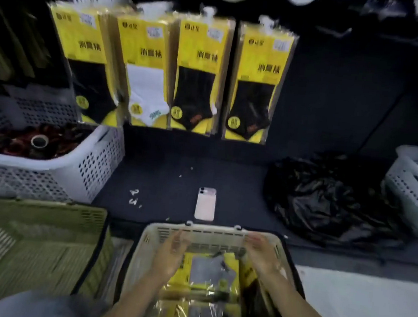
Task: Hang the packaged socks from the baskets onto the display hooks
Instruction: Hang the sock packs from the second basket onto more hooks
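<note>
A beige basket point(211, 232) stands in front of me with several yellow packaged socks point(211, 271) inside. My left hand point(170, 254) and my right hand point(262, 255) hover over the basket's far end, palms facing each other on either side of the top pack, fingers spread and blurred. I cannot see either hand gripping anything. On the dark display wall, yellow sock packs hang from hooks in a row: black socks point(84, 64), white socks point(147, 75), black socks point(198, 73) and black socks point(258, 84).
A pink phone point(205, 204) lies on the dark shelf beyond the basket. A white perforated basket point(95, 162) with dark red items and a tape roll point(40, 140) stands left. A green basket point(28, 243) is at lower left, with a black plastic bag point(327, 195) and another white basket point(417, 186) right.
</note>
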`<act>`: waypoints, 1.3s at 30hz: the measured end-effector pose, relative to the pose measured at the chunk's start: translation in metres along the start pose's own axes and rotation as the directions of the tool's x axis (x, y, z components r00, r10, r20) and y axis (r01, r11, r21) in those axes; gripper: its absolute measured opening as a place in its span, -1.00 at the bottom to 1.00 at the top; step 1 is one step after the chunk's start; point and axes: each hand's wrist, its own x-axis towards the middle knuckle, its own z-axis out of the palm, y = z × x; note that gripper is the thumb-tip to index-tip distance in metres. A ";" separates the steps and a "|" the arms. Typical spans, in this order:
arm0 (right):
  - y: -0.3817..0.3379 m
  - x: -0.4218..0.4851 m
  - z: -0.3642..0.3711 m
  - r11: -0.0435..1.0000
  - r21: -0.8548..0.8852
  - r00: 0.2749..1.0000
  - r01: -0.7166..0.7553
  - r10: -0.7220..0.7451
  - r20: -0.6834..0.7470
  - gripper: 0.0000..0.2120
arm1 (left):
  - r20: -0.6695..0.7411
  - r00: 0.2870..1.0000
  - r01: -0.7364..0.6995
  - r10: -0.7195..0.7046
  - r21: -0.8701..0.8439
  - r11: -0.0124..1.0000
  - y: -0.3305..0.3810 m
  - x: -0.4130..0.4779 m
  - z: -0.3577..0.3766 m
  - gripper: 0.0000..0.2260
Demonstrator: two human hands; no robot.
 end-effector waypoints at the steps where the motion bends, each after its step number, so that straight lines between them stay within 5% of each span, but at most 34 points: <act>1: 0.027 -0.008 0.005 0.994 -0.094 0.997 -0.053 0.058 0.047 -0.90 | -0.007 0.999 0.048 -0.047 0.060 0.997 -0.025 -0.007 0.002 -0.70; 6: 0.113 -0.027 0.019 0.930 -0.246 0.935 -0.273 0.316 0.158 -0.83 | -0.064 0.960 0.279 -0.271 0.214 0.936 -0.109 -0.013 -0.008 -0.67; 9: 0.122 -0.019 0.019 0.904 -0.195 0.901 -0.380 0.409 0.143 -0.46 | -0.127 0.905 0.424 -0.407 0.166 0.890 -0.125 0.001 -0.006 -0.55; 15: 0.121 0.008 0.033 0.893 -0.135 0.878 -0.429 0.448 0.172 -0.36 | -0.044 0.858 0.510 -0.511 0.181 0.841 -0.135 0.028 0.010 -0.46; 19: 0.125 0.018 0.045 0.889 -0.131 0.885 -0.440 0.454 0.107 -0.30 | -0.047 0.884 0.465 -0.464 0.171 0.869 -0.137 0.036 0.020 -0.50; 25: 0.124 0.024 0.044 0.903 -0.118 0.908 -0.412 0.418 0.028 -0.48 | -0.073 0.937 0.348 -0.343 0.082 0.934 -0.140 0.034 0.024 -0.77; 29: 0.110 0.020 0.033 0.895 -0.012 0.890 -0.445 0.444 0.106 -0.67 | -0.147 0.914 0.380 -0.378 -0.018 0.925 -0.133 0.027 0.021 -0.82; 33: 0.095 0.010 0.019 0.858 0.100 0.845 -0.504 0.467 0.260 -0.47 | -0.246 0.839 0.439 -0.485 -0.222 0.871 -0.117 0.013 0.017 -0.86; 35: 0.081 0.004 0.010 0.844 0.163 0.838 -0.511 0.447 0.314 -0.44 | -0.291 0.856 0.343 -0.428 -0.301 0.890 -0.097 0.010 0.011 -0.83; 39: 0.042 -0.003 -0.008 0.824 0.355 0.874 -0.441 0.304 0.380 -0.54 | -0.422 0.897 -0.094 -0.129 -0.469 0.878 -0.039 0.003 -0.010 -0.74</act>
